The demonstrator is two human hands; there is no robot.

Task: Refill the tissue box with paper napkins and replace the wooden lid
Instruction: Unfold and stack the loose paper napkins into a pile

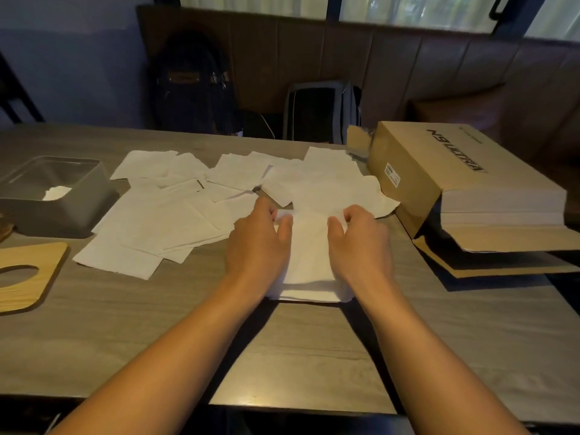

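A small stack of white napkins [309, 262] lies on the table in front of me. My left hand [257, 243] and my right hand [361, 243] rest on its two sides, fingers pinching the far edge of the top napkin. Several loose napkins [169, 221] are spread over the table to the left and behind. The grey tissue box [59, 215] stands open at the far left with a little white paper inside. Its wooden lid [28, 274], with an oval slot, lies flat on the table in front of the box.
An open cardboard carton [439, 171] holding a thick block of white napkins lies at the right, its flap spread toward me. Behind the table [282, 356] a bench holds a dark backpack [194, 86] and a grey bag [320, 111].
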